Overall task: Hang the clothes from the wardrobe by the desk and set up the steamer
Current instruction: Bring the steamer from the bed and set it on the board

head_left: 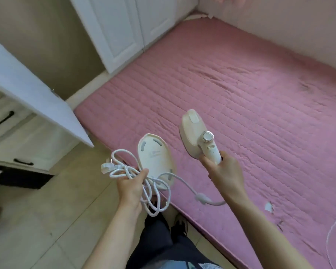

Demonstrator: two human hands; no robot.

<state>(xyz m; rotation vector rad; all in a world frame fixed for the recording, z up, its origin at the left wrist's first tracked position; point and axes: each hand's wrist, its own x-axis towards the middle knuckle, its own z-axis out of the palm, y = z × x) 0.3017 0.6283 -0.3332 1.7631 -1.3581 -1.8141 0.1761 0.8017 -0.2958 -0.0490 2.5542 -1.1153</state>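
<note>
My right hand (224, 171) grips the handle of a cream handheld steamer (197, 135), its flat head pointing up and away over the pink bed. My left hand (131, 184) holds the steamer's cream oval base (155, 158) together with a bundle of coiled white cord (153, 191). The white plug (106, 167) sticks out to the left of the coil. One length of cord runs from the bundle under my right wrist. No clothes are in view.
A pink quilted mattress (241, 90) fills the right side. White wardrobe doors (124, 30) stand at the back. An open white door panel (37, 94) and drawers with black handles (23, 162) are at left. Another white cable (332, 235) lies on the bed at right. Tiled floor (47, 220) lies below.
</note>
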